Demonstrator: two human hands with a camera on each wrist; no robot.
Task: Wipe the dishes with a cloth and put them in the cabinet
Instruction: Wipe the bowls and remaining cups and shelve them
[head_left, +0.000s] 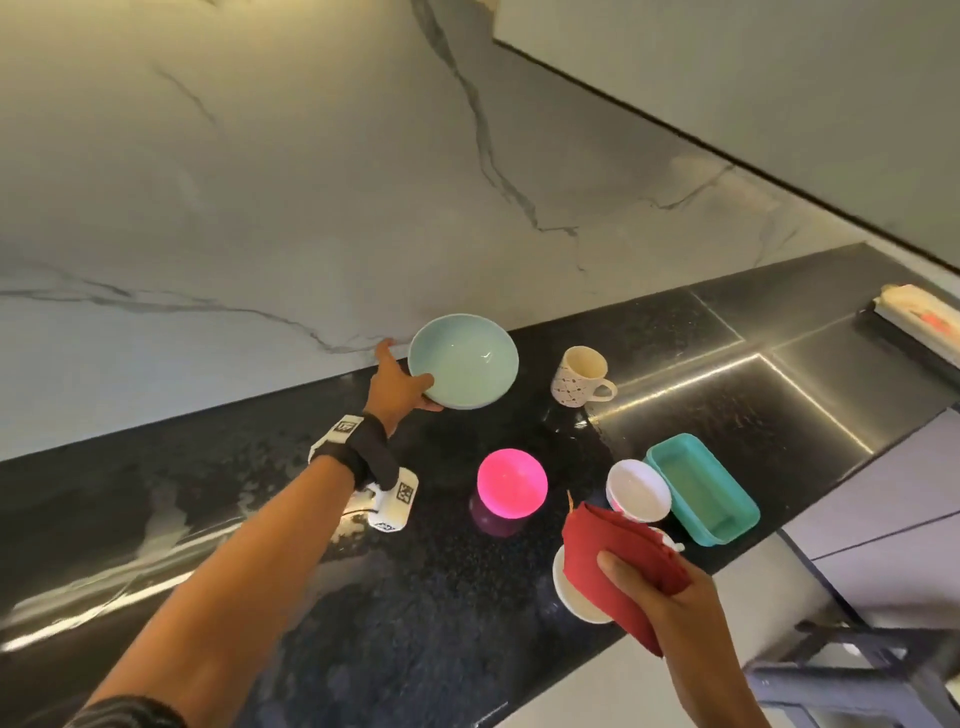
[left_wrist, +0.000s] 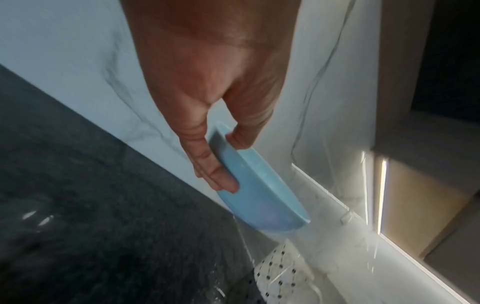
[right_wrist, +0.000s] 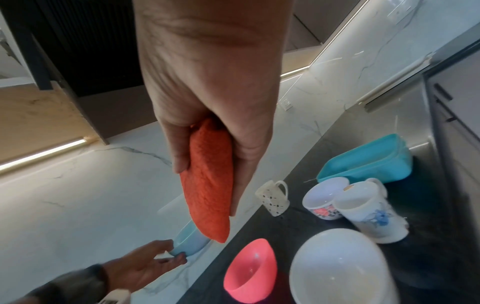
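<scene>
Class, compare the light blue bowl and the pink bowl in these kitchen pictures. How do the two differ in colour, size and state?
The light blue bowl is pale blue; the pink bowl is bright, glowing pink. The light blue bowl looks wider than the pink bowl. The left hand grips the light blue bowl by its rim, tilted near the marble wall, while the pink bowl rests untouched on the dark counter. Both are round, open and look empty.

A white marble wall (head_left: 260, 208) with grey veins fills the upper left of the head view. Below it a black speckled countertop (head_left: 415, 623) runs across the lower frame, glossy with reflections. A pale cabinet (head_left: 779, 78) hangs upper right; a bright light strip (left_wrist: 381, 197) glows at the left wrist view's right.
</scene>
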